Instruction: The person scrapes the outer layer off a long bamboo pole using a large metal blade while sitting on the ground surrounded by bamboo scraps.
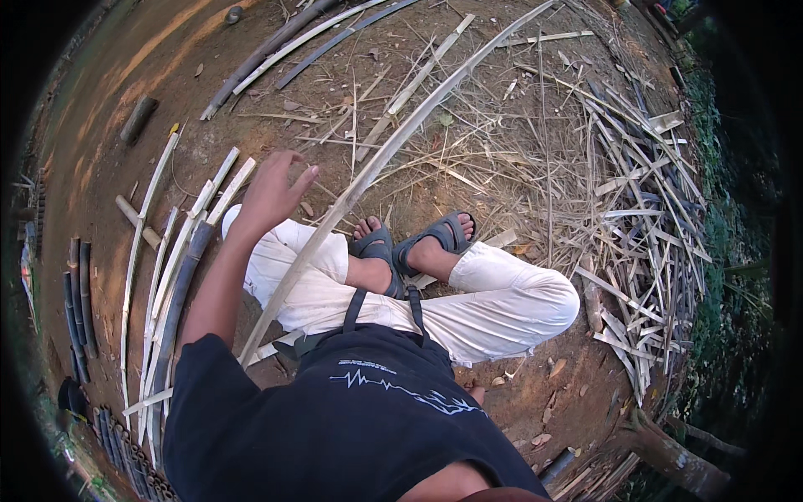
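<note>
I sit cross-legged on bare earth in white trousers (502,301) and grey sandals (435,238). My left hand (272,192) is stretched out above my left knee with the fingers apart and nothing in it. Just right of it, a long pale bamboo strip (401,142) runs from beside my left hip across my knee and away to the upper right. The hand is close to the strip but apart from it. My right hand is hidden behind my dark shirt.
Split bamboo strips (180,251) lie in a row on my left, with dark strips (79,293) further out. A big heap of bamboo offcuts (644,226) lies on my right. Longer poles (284,42) lie ahead, and thin shavings (493,159) cover the ground.
</note>
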Motion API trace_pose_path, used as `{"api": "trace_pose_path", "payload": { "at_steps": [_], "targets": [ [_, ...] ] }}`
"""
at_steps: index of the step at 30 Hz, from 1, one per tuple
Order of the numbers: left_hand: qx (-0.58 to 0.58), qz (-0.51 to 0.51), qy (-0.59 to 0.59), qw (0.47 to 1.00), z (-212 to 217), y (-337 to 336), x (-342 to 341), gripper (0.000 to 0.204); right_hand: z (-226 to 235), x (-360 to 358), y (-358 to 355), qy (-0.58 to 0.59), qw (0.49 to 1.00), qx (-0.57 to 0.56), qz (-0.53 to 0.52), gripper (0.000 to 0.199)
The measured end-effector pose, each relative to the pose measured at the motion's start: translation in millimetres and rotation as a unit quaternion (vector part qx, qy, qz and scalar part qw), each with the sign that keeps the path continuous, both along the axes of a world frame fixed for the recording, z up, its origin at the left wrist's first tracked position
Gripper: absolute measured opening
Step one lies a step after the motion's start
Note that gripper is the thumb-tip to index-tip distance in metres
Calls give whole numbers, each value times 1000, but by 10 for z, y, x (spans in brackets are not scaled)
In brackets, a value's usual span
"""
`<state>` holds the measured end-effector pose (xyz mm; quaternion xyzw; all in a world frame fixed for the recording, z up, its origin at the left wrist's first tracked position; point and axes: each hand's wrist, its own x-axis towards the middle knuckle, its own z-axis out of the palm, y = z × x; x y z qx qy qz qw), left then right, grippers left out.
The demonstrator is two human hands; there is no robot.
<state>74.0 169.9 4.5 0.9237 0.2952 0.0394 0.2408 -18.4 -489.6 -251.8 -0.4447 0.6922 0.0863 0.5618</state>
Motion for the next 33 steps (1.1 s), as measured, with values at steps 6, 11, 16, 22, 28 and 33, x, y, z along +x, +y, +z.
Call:
{"api": "trace_pose_path", "payload": {
  "at_steps": [6, 11, 16, 22, 28, 33],
  "targets": [
    [-22, 192, 245, 950, 306, -426, -2016, 69, -20, 337, -34, -121, 979, 45, 157, 27],
    [-64, 174, 348, 919, 96, -1519, -3146, 91, 145, 885, -130, -52, 968, 5, 246, 29],
    [-20, 186, 290, 939, -644, -1861, -3781, 70, 268, 1131, -106, -44, 959, -3, 281, 30],
    [-103, 209, 191, 953, -447, -1666, -3878, 45, 388, 1098, -140, -29, 959, -18, 280, 31],
    [-626, 266, 119, 723, 471, -1132, -3503, 27, 457, 915, -248, -20, 961, -32, 275, 33],
    [-924, 233, 51, 297, 116, -947, -2962, 23, 425, 886, -126, -18, 959, -31, 281, 34]
  ]
}}
